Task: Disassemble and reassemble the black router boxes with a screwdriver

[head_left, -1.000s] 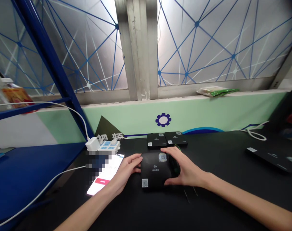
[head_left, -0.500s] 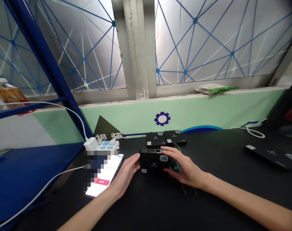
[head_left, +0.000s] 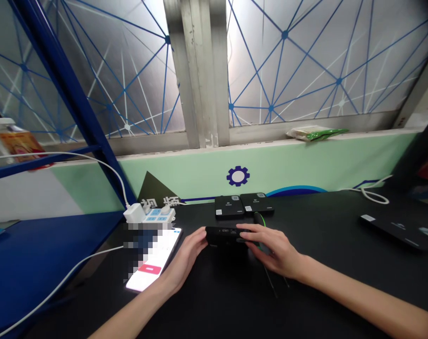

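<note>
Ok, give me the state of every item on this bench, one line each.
black box, held between left hand and right hand, port side toward the camera.
phone, lying flat, screen lit.
power strip, white charger plugged in.
rear boxes, flat, side by side, labels up.
screwdriver, lying down, partly under the right hand.
flat black device, lying at far right.

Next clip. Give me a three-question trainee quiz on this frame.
1. True or false: the flat black plastic box is held by the left hand alone.
2. What lies on the table just left of the left hand? A) lit white smartphone B) red mug C) paper notebook
3. Fill in: behind that box, ___ small black boxes sit side by side.
Key: 1 false, the right hand holds it too; 2 A; 3 two.
</note>
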{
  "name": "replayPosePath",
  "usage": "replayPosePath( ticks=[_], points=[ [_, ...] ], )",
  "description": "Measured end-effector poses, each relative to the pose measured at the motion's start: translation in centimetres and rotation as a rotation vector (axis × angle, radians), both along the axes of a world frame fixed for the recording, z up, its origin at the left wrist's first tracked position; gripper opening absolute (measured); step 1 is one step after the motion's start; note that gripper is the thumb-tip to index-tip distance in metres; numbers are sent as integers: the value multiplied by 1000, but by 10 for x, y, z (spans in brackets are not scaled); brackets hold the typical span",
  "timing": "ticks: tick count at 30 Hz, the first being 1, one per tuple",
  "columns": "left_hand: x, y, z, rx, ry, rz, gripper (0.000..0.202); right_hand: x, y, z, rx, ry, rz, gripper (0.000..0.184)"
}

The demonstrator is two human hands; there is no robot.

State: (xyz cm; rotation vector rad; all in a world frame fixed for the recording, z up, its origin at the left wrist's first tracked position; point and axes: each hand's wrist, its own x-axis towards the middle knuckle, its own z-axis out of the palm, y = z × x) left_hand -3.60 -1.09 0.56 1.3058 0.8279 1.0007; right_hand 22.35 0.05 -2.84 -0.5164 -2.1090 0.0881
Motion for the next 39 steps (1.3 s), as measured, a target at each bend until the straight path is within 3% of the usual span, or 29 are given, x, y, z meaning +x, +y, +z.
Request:
replayPosePath(
  ticks=[5,8,11,17,27,32,37,39],
  points=[
    [-5,3,-6,-38,-53,2,38,0,-3,3,-2,-12,10,28],
    [-9,8,-11,-138,-101,45,37,-1,-6,6,-31,-51,59,32],
    [-11,11,-12,-186,-150,90,35,-4,-8,9,-35,-160,118,39],
    [-9,11,-11,-190,-157,127,33,-7,-10,6,-30,-368,132,37],
    [-12,14,-11,-156,-92,117,27,-8,-12,12,-176,-296,154,33],
    [-14,16,-9,-188,-121,123,26,-4,-6,14,-268,-71,-94,19],
    [-13,15,-6,-178,-78,138,26,9,7,18,-214,-210,-439,6],
    [-12,13,-4,-156,-49,145,27,14,12,21,-237,-296,-541,12]
  ],
)
